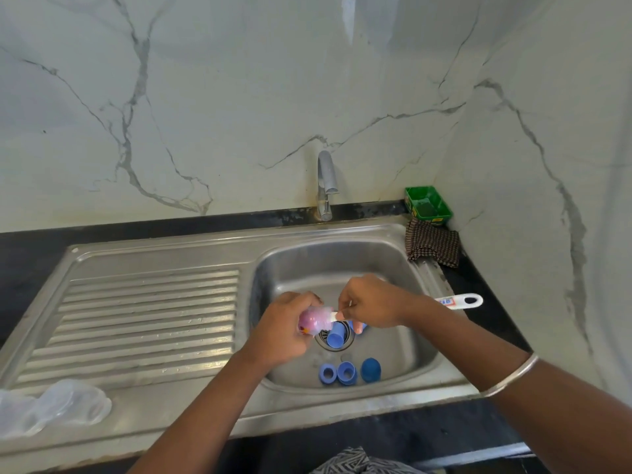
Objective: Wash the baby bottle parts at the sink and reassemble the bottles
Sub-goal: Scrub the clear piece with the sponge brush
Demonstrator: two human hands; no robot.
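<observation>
Over the steel sink basin (403,268), my left hand (284,330) grips a clear pinkish baby bottle (313,321), its mouth turned right. My right hand (371,302) holds a white bottle brush (460,301) by its handle, and the brush head sits in the bottle's mouth. On the basin floor lie a light blue cap (336,336) over the drain, two blue collar rings (327,373) (347,372) and a dark blue dome cap (371,370) near the front wall. Another blue piece is half hidden under my right hand.
The tap (325,186) stands behind the basin, with no water running. A green soap tray (427,204) and a checked cloth (432,242) sit at the back right corner. A clear plastic bag (51,405) lies on the ribbed drainboard (147,319) at front left.
</observation>
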